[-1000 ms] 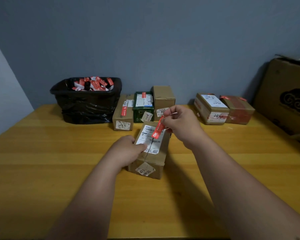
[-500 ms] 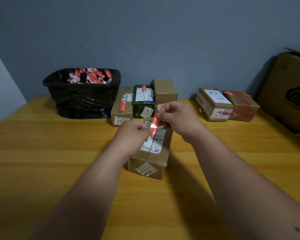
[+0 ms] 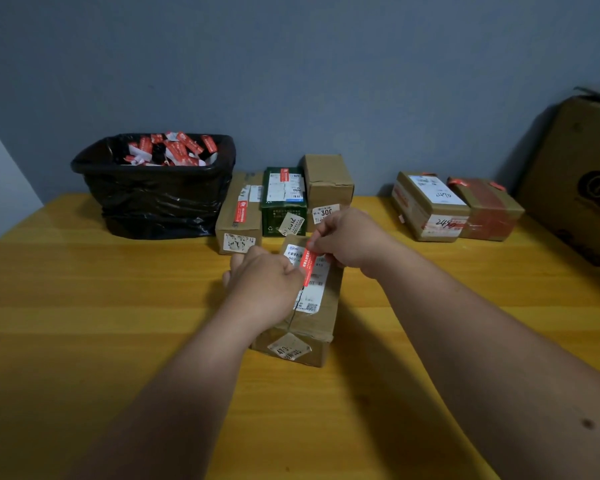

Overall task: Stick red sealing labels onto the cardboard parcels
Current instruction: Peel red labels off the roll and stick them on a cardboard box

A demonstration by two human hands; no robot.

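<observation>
both hands hold the red label (image 3: 308,265) stretched over the parcel (image 3: 321,299) in the middle of the table (image 3: 84,306); the right hand (image 3: 347,239) pinches its far end, the left hand (image 3: 267,285) has fingers curled round the near end, and whether the strip already touches the box top i cannot tell; the risk, as i judge it, is the label folding onto itself or going down crooked across the white shipping slip (image 3: 310,282) (it hangs at a slant now), or wrinkling if one end is pressed before the other is taut; the bin (image 3: 153,202) lined in black plastic, back left, holds a heap of red and white scraps (image 3: 174,148); the big carton (image 3: 575,181) at the right edge shows nothing of its inside
</observation>
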